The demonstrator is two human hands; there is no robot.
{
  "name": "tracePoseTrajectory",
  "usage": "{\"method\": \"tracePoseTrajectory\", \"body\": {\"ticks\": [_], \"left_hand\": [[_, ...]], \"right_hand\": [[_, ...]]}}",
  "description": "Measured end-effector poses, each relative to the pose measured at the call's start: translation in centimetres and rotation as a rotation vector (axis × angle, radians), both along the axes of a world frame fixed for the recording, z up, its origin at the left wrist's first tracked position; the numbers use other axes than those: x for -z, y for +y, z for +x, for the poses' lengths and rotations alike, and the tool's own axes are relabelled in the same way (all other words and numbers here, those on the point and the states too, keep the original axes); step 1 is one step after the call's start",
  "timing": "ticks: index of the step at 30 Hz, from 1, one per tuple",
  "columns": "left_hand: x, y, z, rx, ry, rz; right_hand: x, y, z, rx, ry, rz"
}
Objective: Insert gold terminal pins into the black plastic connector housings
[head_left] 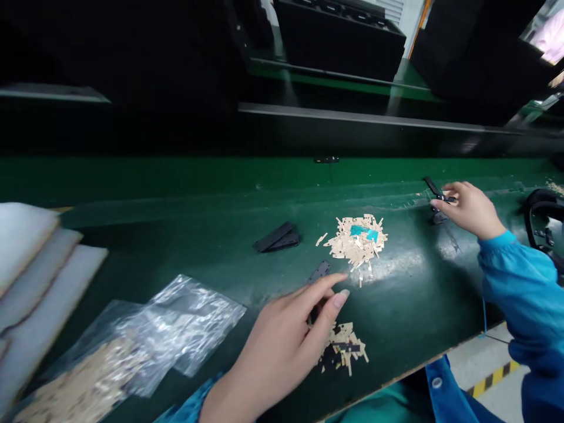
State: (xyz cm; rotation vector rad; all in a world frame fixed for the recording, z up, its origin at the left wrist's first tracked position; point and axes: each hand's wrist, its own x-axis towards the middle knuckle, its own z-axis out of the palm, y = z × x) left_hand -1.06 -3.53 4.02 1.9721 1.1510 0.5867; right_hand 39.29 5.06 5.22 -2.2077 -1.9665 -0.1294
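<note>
Right hand [469, 208]: fingers pinching a black piece [435, 191]. Left hand [275, 352]: fingers open, beside a dark strip [319, 271] and tan sliver pile [352, 242].

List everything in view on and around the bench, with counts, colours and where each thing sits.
white foam pads: three, white with brown edges, stacked at far left
clear plastic bag: at least one, clear, holding tan strips, lower left
large strip pile: one, tan with teal pieces, mid-bench
small strip pile: one, tan and black, beside left hand
black strips: about two, black, left of large pile
loose strip: one, black, near left fingertips
held piece: one, black, pinched in right hand
green bench: one, green, under everything
storage bins: two, black, beyond bench
left hand: bare, open, over bench
right hand: bare, blue sleeve, pinching
</note>
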Motion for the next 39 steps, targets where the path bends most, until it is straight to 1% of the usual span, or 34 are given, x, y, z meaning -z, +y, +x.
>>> {"method": "tracePoseTrajectory", "body": {"ticks": [1, 3, 5, 7, 9, 11, 12, 14, 15, 16, 17, 18, 19, 20, 22, 24, 25, 27, 29, 31, 33, 34, 35, 36, 37, 38, 39], "left_hand": [[0.2, 0.0, 0.0, 0.001, 0.007, 0.031], [0.4, 0.0, 0.1, 0.009, 0.017, 0.084], [0.6, -0.1, 0.2, 0.028, 0.015, 0.115], [0.6, -0.3, 0.3, 0.040, -0.003, 0.135], [0.4, -0.5, 0.5, 0.048, -0.025, 0.167], [0.3, -0.6, 0.8, 0.050, -0.036, 0.202], [0.3, -0.7, 0.8, 0.047, -0.041, 0.217], [0.3, -0.8, 0.9, 0.035, -0.051, 0.234], [0.3, -0.8, 0.9, 0.028, -0.058, 0.237], [0.4, -0.8, 0.9, 0.021, -0.066, 0.242], [0.6, -0.7, 0.8, 0.014, -0.072, 0.248], [0.7, -0.7, 0.8, 0.006, -0.072, 0.255], [0.9, -0.5, 0.7, -0.004, -0.067, 0.263], [1.1, -0.4, 0.6, -0.015, -0.055, 0.270], [1.5, -0.1, 0.5, -0.038, -0.023, 0.275], [1.5, 0.3, 0.2, -0.071, 0.004, 0.265], [1.4, 0.6, 0.0, -0.091, 0.019, 0.259], [0.9, 1.1, -0.5, -0.128, 0.075, 0.236], [0.0, 1.6, -1.2, -0.150, 0.202, 0.182], [-0.7, 1.9, -1.9, -0.158, 0.371, 0.114], [-1.3, 2.0, -2.5, -0.137, 0.492, 0.083], [-1.4, 2.0, -2.6, -0.120, 0.525, 0.081], [-1.5, 2.0, -2.7, -0.103, 0.544, 0.086], [-1.6, 1.9, -2.8, -0.087, 0.552, 0.094], [-1.6, 1.8, -2.8, -0.063, 0.550, 0.102], [-1.7, 1.6, -2.7, -0.027, 0.536, 0.107], [-1.7, 1.5, -2.6, 0.031, 0.509, 0.102]], "right_hand": [[0.6, 1.3, 0.0, -0.041, -0.038, 0.007], [2.2, 3.3, -0.1, -0.095, -0.086, -0.041], [3.9, 4.1, 0.0, -0.110, -0.098, -0.080], [4.9, 3.8, 0.4, -0.105, -0.107, -0.073], [5.2, 3.3, 1.1, -0.062, -0.119, -0.019], [4.5, 3.2, 1.3, 0.012, -0.135, 0.051], [3.9, 3.5, 1.0, 0.038, -0.146, 0.090], [2.7, 5.2, -1.0, 0.018, -0.149, 0.161], [2.2, 6.5, -2.6, -0.045, -0.126, 0.183], [1.9, 8.1, -4.5, -0.141, -0.065, 0.166], [1.7, 9.9, -6.7, -0.240, 0.017, 0.116], [1.9, 11.8, -8.9, -0.304, 0.098, 0.063], [2.2, 13.6, -11.1, -0.328, 0.128, 0.038], [2.6, 15.4, -13.2, -0.331, 0.146, 0.027], [3.7, 18.3, -16.4, -0.292, 0.177, 0.003], [4.4, 19.9, -18.1, -0.241, 0.205, -0.030], [4.4, 20.2, -18.3, -0.219, 0.220, -0.047], [3.9, 19.7, -17.2, -0.192, 0.250, -0.080], [2.5, 17.9, -14.3, -0.174, 0.274, -0.128], [0.9, 14.9, -10.4, -0.139, 0.283, -0.207], [-0.6, 11.0, -6.6, -0.073, 0.261, -0.281], [-1.0, 8.8, -5.2, -0.020, 0.227, -0.265], [-1.2, 6.7, -4.3, 0.029, 0.159, -0.188], [-1.2, 4.5, -4.0, 0.002, 0.090, -0.076], [-1.1, 2.3, -4.4, -0.073, 0.106, -0.016], [-0.7, 0.2, -5.3, -0.180, 0.213, -0.007], [-0.3, -1.9, -6.7, -0.310, 0.348, -0.086]]}}
